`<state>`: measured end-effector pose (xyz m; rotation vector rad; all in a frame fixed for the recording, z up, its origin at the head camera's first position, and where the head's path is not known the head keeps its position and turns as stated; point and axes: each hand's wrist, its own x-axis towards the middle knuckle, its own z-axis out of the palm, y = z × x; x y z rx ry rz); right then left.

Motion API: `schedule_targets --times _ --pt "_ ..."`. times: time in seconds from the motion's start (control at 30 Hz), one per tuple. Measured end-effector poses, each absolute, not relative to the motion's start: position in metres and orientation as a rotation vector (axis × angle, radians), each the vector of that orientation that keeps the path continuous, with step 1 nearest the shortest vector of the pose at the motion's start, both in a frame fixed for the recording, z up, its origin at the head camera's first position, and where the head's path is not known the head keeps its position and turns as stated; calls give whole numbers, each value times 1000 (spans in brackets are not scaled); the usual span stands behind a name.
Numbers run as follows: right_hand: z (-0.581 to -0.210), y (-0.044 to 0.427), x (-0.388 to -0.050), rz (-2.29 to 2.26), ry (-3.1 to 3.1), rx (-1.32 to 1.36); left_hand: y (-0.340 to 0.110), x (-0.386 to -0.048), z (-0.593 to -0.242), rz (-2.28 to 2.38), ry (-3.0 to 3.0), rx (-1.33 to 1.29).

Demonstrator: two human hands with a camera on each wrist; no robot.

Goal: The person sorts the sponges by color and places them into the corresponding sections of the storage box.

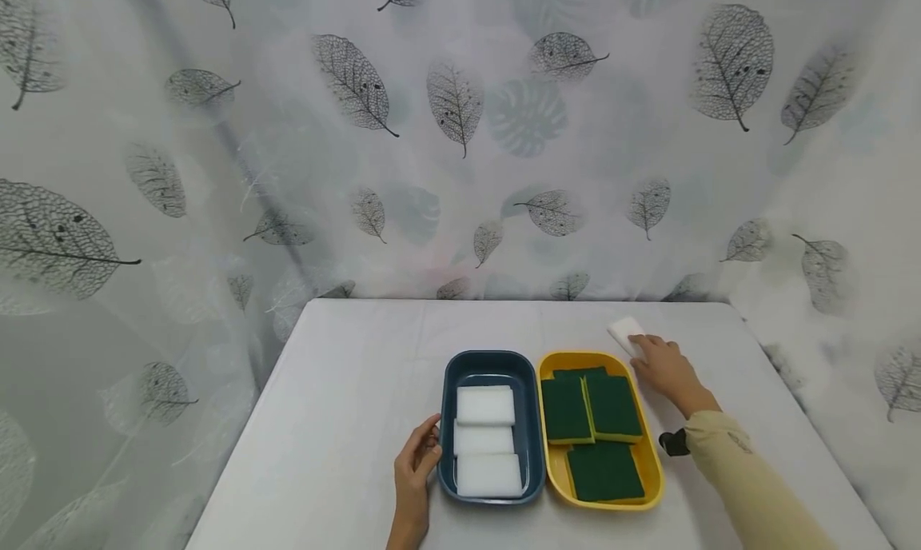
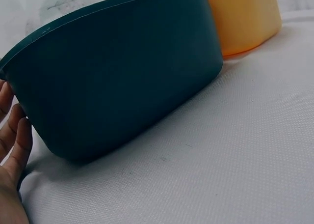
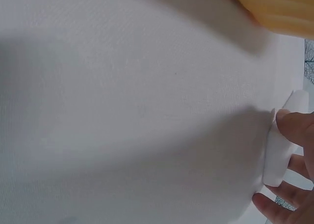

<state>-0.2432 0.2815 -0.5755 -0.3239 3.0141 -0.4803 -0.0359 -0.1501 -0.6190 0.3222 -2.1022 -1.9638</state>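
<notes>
My left hand [image 1: 415, 468] is at the left side of a dark blue tub [image 1: 448, 374], its fingers [image 2: 20, 140] touching the outer wall below the rim. Several white sponges [image 1: 485, 440] lie in that tub. My right hand [image 1: 667, 372] is beyond the yellow tub's right side, near the back of the table. It pinches a white sponge [image 3: 280, 155], with the thumb on one face and fingers on the other. The same kind of white block [image 1: 624, 330] shows past the fingertips in the head view.
A yellow tub [image 1: 651, 474] stands against the blue one on its right, with several green-and-yellow scouring sponges [image 1: 606, 472] inside. White cloth covers the table [image 1: 338, 390]. Behind it hangs a leaf-patterned curtain [image 1: 460, 174]. A black object [image 1: 674, 443] sits at my right sleeve.
</notes>
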Motion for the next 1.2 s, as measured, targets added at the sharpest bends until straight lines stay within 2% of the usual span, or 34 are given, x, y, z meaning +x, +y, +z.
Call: schedule_targets --times 1.2 --pt "-572 277 -245 -469 3099 -320 -149 -38 -621 -1958 -2089 283"
